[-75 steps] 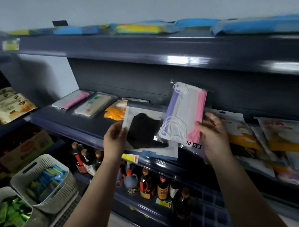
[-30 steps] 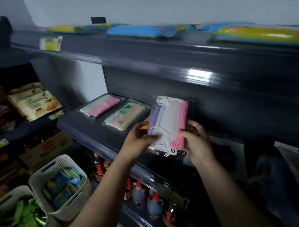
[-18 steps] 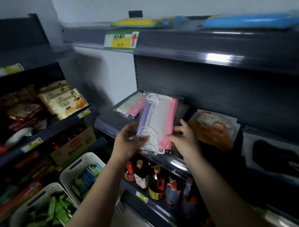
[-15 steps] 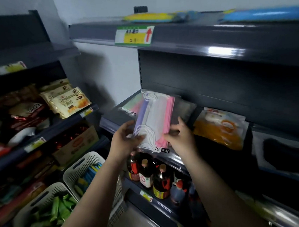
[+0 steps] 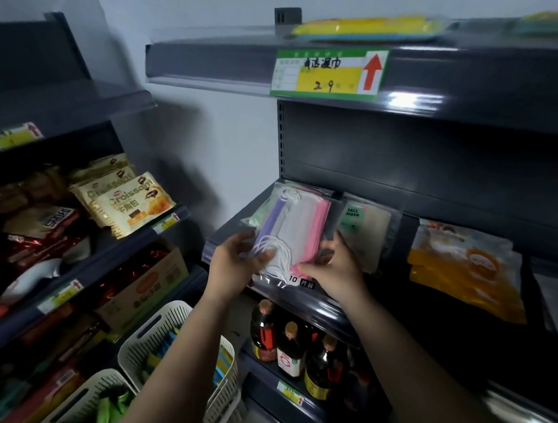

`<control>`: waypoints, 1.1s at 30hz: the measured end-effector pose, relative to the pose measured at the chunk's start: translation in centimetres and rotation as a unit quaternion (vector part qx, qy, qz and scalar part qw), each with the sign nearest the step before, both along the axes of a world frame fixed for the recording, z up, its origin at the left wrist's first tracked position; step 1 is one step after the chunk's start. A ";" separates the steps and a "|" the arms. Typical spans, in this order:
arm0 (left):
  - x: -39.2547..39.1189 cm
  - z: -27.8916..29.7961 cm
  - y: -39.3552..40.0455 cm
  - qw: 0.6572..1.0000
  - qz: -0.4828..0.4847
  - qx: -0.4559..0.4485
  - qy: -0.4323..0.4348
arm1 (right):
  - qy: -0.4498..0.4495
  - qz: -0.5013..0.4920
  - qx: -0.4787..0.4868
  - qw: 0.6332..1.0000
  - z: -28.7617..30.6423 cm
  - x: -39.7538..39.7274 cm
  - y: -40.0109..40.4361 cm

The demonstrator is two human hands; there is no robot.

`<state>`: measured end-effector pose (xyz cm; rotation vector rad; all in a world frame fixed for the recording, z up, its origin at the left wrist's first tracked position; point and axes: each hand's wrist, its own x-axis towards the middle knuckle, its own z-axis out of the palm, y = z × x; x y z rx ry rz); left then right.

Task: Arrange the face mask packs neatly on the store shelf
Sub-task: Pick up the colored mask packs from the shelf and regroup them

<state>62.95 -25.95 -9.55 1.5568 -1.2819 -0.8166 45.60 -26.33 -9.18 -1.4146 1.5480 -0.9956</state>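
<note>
The dark shelf (image 5: 337, 306) carries several packs lying flat. Near its left end a clear mask pack (image 5: 294, 231) with purple, white and pink masks lies over another pastel pack (image 5: 257, 214), beside a pack marked "face mask" (image 5: 365, 229). The left hand (image 5: 233, 267) grips the lower left edge of the clear pack, and the right hand (image 5: 339, 268) closes on its lower right edge, so the pack is between both hands

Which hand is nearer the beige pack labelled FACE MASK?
Right. The right hand lies just beside the beige FACE MASK pack; the left hand is across the pastel mask pack.
</note>
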 end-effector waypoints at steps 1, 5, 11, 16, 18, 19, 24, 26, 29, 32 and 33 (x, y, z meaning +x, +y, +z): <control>0.3 0.1 -0.9 1.000 -0.011 0.005 0.016 | 0.006 -0.003 -0.001 1.000 0.0 0.3 -0.9; 1.4 0.3 -4.4 0.999 -0.042 0.013 0.021 | 0.040 -0.006 -0.001 0.999 0.1 1.2 -4.1; 1.7 0.3 -8.6 0.996 -0.063 0.000 -0.061 | 0.089 -0.038 0.010 0.995 -0.4 1.8 -7.9; 1.7 0.2 -11.1 0.990 -0.092 -0.001 -0.107 | 0.131 -0.054 0.037 0.989 -0.2 2.4 -9.6; 1.9 0.3 -12.1 0.987 -0.103 -0.001 -0.122 | 0.143 -0.078 0.040 0.986 -0.3 2.7 -10.0; 2.2 0.4 -12.5 0.985 -0.112 0.004 -0.130 | 0.149 -0.091 0.042 0.984 -0.4 3.0 -10.3; 3.6 0.0 -14.4 0.962 -0.169 0.037 -0.209 | 0.207 -0.107 0.050 0.971 -0.5 4.8 -10.4; 4.1 -0.3 -14.9 0.949 -0.201 0.049 -0.239 | 0.227 -0.113 0.061 0.965 -0.3 5.6 -10.1; 4.7 -0.4 -15.2 0.925 -0.223 0.036 -0.306 | 0.246 -0.125 0.063 0.959 0.0 6.6 -9.4; 4.7 0.3 -15.1 0.904 -0.234 -0.043 -0.356 | 0.294 -0.139 0.047 0.944 0.7 6.7 -8.2; 4.4 0.6 -15.0 0.893 -0.242 -0.072 -0.373 | 0.314 -0.143 0.048 0.937 0.9 6.6 -7.7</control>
